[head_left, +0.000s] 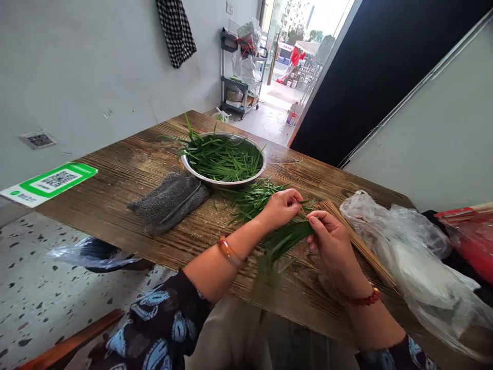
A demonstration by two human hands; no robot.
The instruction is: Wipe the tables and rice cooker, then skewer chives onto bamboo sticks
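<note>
My right hand point(332, 237) pinches a bunch of garlic chives point(285, 239) at one end between thumb and fingers. The long green leaves hang toward me over the table's front edge, their tips blurred. Close beside it, my left hand point(284, 206) has its thumb and fingers pressed together at the same end of the bunch; what lies in that pinch is too small to make out. Loose chives point(254, 198) lie on the table just beyond my left hand. Behind them stands a metal bowl point(265, 163) heaped with chives point(227, 159).
On the wooden table point(127, 159) lie a folded grey towel point(169, 203) at left, thin wooden sticks point(364, 246) right of my hands, and clear plastic bags point(408, 252) farther right. A green QR-code card point(54, 182) is at the left edge. A cart point(242, 77) stands by the doorway.
</note>
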